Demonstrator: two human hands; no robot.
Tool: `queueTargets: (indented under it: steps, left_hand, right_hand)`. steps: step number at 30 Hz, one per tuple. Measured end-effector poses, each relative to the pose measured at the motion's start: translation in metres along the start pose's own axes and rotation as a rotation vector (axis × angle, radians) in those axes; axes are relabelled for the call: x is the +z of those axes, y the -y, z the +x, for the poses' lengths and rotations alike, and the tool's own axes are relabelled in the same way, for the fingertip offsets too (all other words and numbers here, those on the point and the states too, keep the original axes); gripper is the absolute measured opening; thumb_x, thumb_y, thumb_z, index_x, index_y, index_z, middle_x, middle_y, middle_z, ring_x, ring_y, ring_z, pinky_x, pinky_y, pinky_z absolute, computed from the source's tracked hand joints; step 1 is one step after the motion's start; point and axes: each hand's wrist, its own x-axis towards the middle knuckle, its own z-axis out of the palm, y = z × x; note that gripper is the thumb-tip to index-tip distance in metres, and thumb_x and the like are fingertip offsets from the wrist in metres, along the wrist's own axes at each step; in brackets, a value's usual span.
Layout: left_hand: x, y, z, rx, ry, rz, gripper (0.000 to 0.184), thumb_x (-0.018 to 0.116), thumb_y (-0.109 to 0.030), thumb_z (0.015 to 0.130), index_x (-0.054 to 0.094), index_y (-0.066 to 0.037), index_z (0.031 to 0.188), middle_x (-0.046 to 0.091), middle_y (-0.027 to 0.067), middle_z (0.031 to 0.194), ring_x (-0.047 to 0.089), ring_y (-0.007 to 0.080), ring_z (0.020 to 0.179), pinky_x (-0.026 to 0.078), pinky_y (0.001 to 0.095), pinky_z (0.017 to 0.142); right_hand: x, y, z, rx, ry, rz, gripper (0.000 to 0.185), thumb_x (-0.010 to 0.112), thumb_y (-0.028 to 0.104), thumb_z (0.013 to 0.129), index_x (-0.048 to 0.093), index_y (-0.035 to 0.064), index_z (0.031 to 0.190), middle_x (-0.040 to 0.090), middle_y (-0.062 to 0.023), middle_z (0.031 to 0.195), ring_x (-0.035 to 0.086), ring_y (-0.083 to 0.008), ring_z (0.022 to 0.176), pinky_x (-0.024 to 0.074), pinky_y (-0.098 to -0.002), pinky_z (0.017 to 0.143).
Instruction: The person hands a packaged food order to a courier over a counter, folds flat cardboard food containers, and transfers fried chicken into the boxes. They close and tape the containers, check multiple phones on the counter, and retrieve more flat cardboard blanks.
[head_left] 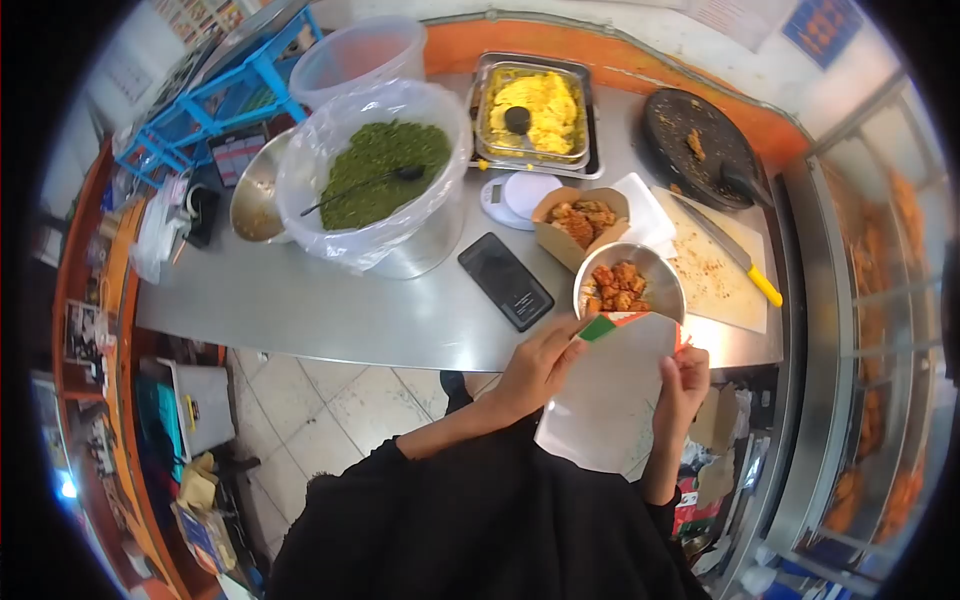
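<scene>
So we're handling the paper piece, held in front of the metal bowl by the surface. Left hand and right hand both pinch its edges, narrow grip; any shift probably calls for even, gentle pressure.

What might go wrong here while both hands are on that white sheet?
The steel bowl sits just beyond the white sheet, so a nudge might spill its food. The phone lies near the left hand and might get knocked. The knife lies uncovered on the board, so a stray reach risks a cut.
</scene>
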Motion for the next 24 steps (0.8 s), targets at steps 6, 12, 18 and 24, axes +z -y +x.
queueTargets:
  steps: [6,12,18,24]
  left_hand:
    - [-0.008,0.023,-0.012,-0.067,0.124,-0.130,0.019,0.050,-0.002,0.072,0.049,-0.005,0.090,0.055,0.0103,0.074,0.055,0.0227,0.062,0.044,0.0292,0.051]
    - [-0.028,0.028,-0.014,-0.236,0.246,-0.354,0.014,0.044,-0.006,0.078,0.049,-0.003,0.091,0.056,0.0102,0.084,0.057,0.0206,0.072,0.045,0.0247,0.060]
    - [-0.040,0.035,-0.014,-0.470,0.247,-0.671,0.013,0.040,-0.010,0.081,0.047,0.000,0.088,0.056,0.0100,0.087,0.054,0.0136,0.078,0.042,0.0244,0.068]
    - [-0.055,0.043,-0.014,-0.635,0.367,-0.958,0.012,0.041,-0.010,0.081,0.046,-0.001,0.086,0.054,0.0101,0.093,0.049,0.0117,0.085,0.039,0.0247,0.074]
  right_hand:
    - [0.035,-0.007,-0.015,-0.232,0.159,-0.495,0.010,0.057,0.008,0.070,0.052,0.0009,0.075,0.051,-0.0024,0.068,0.047,-0.0089,0.058,0.0372,-0.0202,0.053]
    - [0.065,-0.015,-0.023,0.236,0.180,-0.143,0.011,0.053,0.008,0.073,0.053,-0.0015,0.079,0.051,-0.0024,0.064,0.044,-0.0068,0.055,0.0332,-0.0187,0.050]
    - [0.063,-0.014,-0.024,0.278,0.312,0.049,0.011,0.054,0.005,0.071,0.052,-0.0033,0.078,0.051,-0.0064,0.067,0.048,-0.0099,0.056,0.0388,-0.0203,0.051]
    - [0.070,-0.014,-0.027,0.693,0.333,0.522,0.021,0.058,0.009,0.065,0.051,-0.0020,0.082,0.050,-0.0052,0.063,0.047,-0.0109,0.052,0.0390,-0.0200,0.046]
